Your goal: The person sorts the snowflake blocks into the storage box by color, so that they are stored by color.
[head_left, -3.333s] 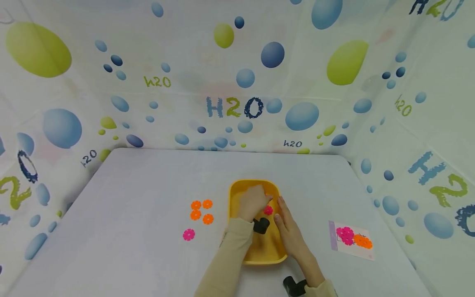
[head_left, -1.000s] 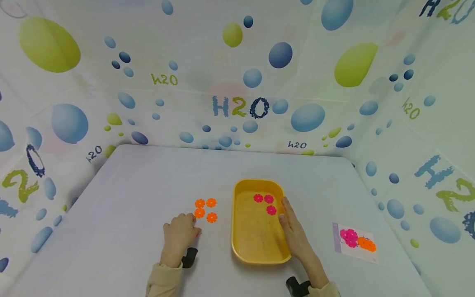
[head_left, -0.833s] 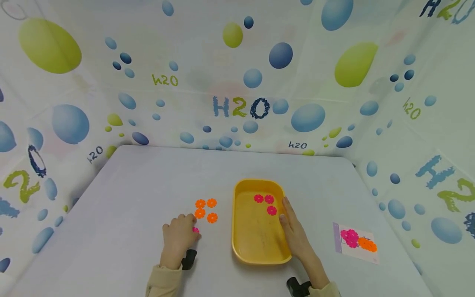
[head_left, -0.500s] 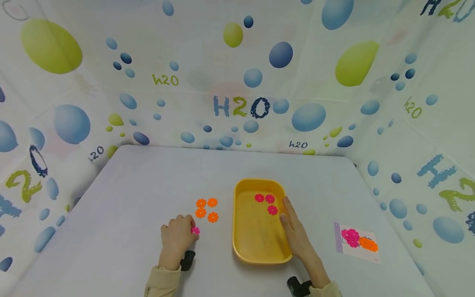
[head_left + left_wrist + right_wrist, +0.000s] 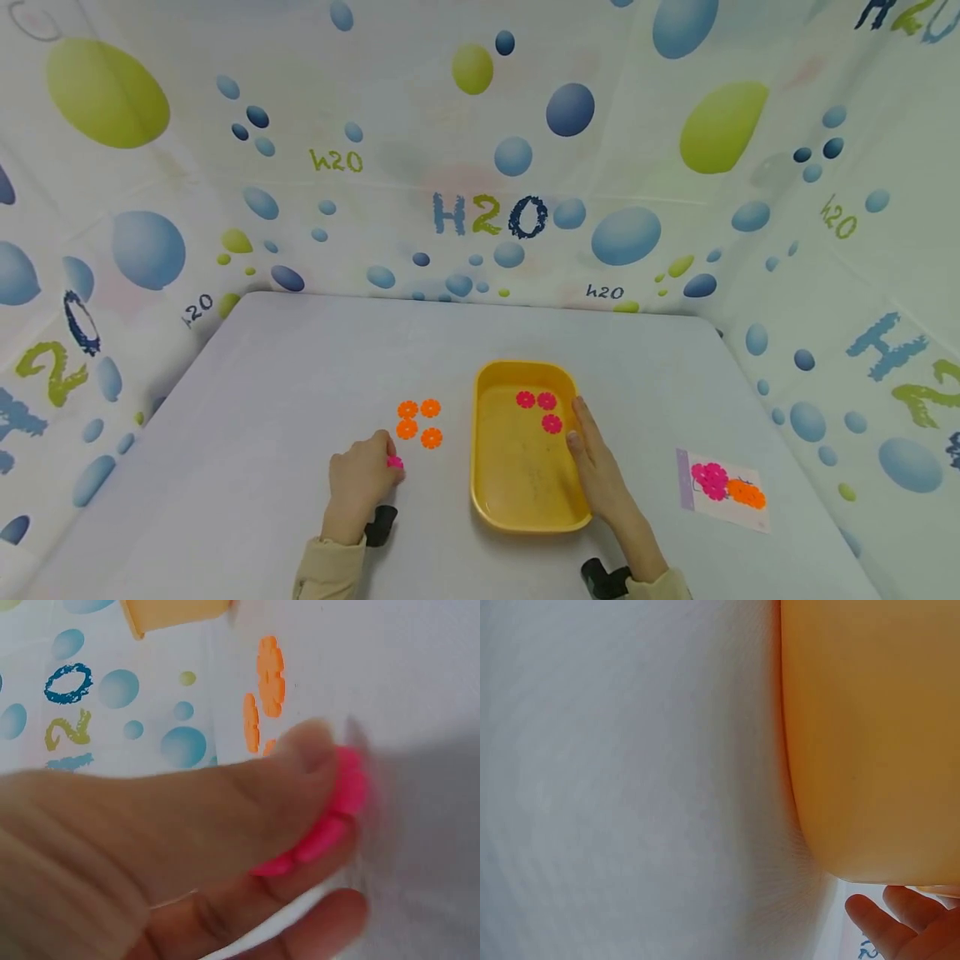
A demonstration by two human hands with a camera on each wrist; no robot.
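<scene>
Wrist units: black, one by the left hand (image 5: 363, 477), one by the right hand (image 5: 598, 462). Camera end should stay off table and tray.
Card: on the table (image 5: 315, 358), right side, well apart from both hands. The card (image 5: 723, 510) carries pink and orange flower shapes; can't tell if printed or loose. I'd use it as a colour check only.
Left hand: nearly closed, thumb and a finger pinching one pink flower piece (image 5: 349, 787); another finger lies below, off the piece.
Pink piece: at the fingertips, low, left of the tray (image 5: 525, 487), just nearer than the orange group. Can't tell if its edge touches the table. Looks thin, so pinch by the rim, light pressure; too hard and it may flick out.
Right hand: fingers extended, holding nothing, laid along the tray's right wall, thumb near the rim. Enough to brace it; pushing left would likely slide the tray.
Lift: straight up first, then sideways. Any move right has to clear the near orange pieces and the tray wall.
Orange four: flat, loose two-by-two, e.g. the far-left orange piece (image 5: 407, 409). Don't drag a sleeve or knuckle through them.
Pink trio: inside the tray, far end, e.g. the nearest tray piece (image 5: 551, 424). Lower flat beside these, don't drop; bouncing could shuffle them.
Backdrop (image 5: 375, 196): bubble print, no bearing.
</scene>
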